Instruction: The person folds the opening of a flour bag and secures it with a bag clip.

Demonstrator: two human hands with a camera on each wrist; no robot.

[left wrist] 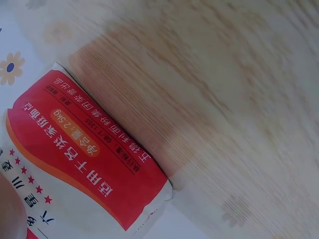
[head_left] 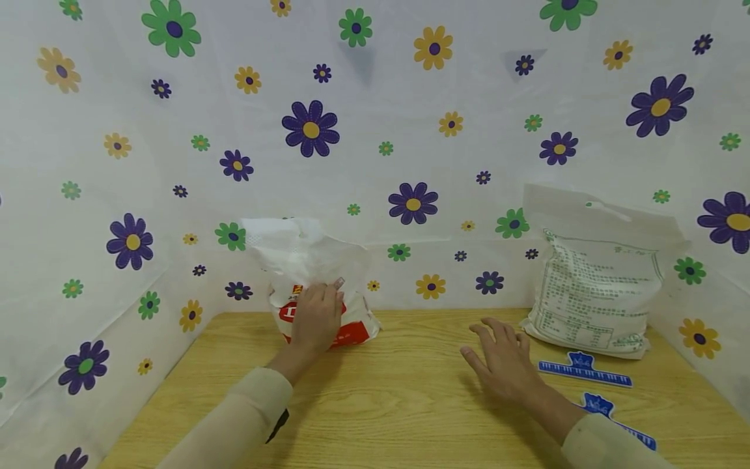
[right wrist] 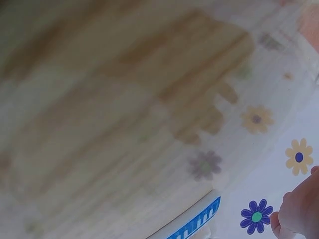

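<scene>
A white-and-red flour bag [head_left: 357, 326] stands at the back left of the table, its crumpled white top upright. My left hand [head_left: 319, 316] grips the front of this bag, fingertips partly hidden in its folds. The left wrist view shows the bag's red printed panel [left wrist: 94, 149] up close, with a bit of a finger [left wrist: 10, 211] at the edge. Over the table, my right hand [head_left: 504, 365] hovers with fingers spread and holds nothing. Just right of it lies a blue clip with a piano-key pattern [head_left: 586, 370]; a second such clip [head_left: 633, 433] is partly covered by the right forearm.
A white bag with green print [head_left: 597, 293] and a punched handle stands at the back right, behind the clips. The wooden table [head_left: 398, 397] meets flower-printed white sheeting [head_left: 375, 169] at the back and both sides.
</scene>
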